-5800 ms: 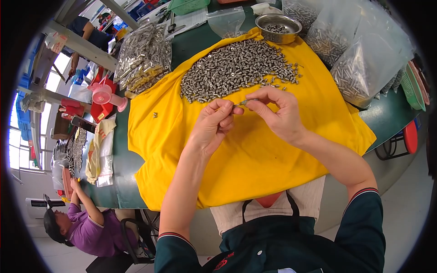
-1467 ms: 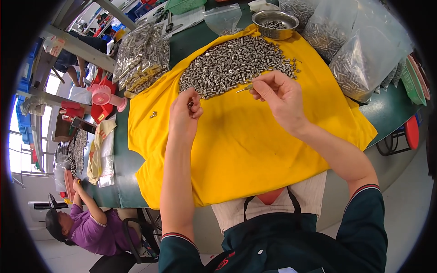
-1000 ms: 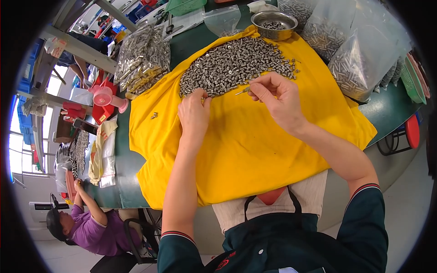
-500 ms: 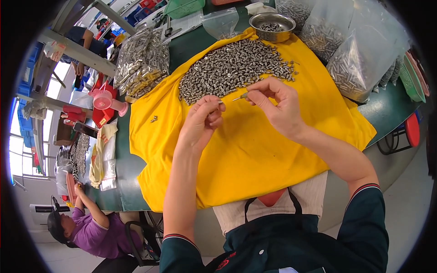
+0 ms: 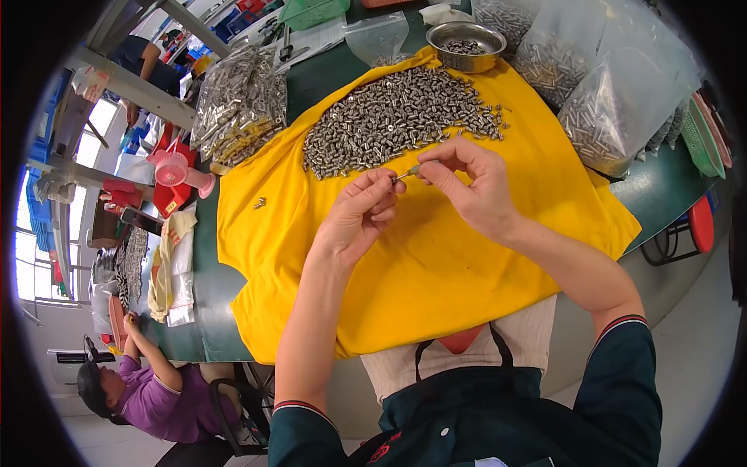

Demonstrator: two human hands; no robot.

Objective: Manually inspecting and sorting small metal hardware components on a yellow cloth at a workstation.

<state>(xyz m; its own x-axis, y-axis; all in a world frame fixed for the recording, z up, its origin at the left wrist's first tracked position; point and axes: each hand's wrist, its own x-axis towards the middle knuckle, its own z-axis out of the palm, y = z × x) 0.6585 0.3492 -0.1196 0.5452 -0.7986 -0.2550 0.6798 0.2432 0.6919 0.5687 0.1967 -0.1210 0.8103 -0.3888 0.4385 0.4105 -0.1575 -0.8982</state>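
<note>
My left hand [image 5: 359,214] is closed in a pinch on a small metal part, mostly hidden by the fingertips. Between thumb and fingers my right hand [image 5: 471,187] grips a thin pointed tool [image 5: 410,172] with a greenish-grey handle end. Its slim tip reaches the part at my left fingertips. Both hands hover over a yellow cloth [image 5: 436,272]. Just beyond them lies a wide heap of small silvery metal parts [image 5: 389,117]. A few loose parts [image 5: 259,203] sit apart on the cloth at the left.
A steel bowl [image 5: 465,47] of parts stands behind the heap. Filled clear bags [image 5: 595,124] crowd the right back, and another bagged pile [image 5: 241,105] the left. A pink fan [image 5: 180,171] stands at the table's left. A person in purple [image 5: 156,397] sits at lower left.
My left hand has moved slightly right, bringing its part to the tool's tip. Before, a gap showed between the two. My right hand has barely moved.
</note>
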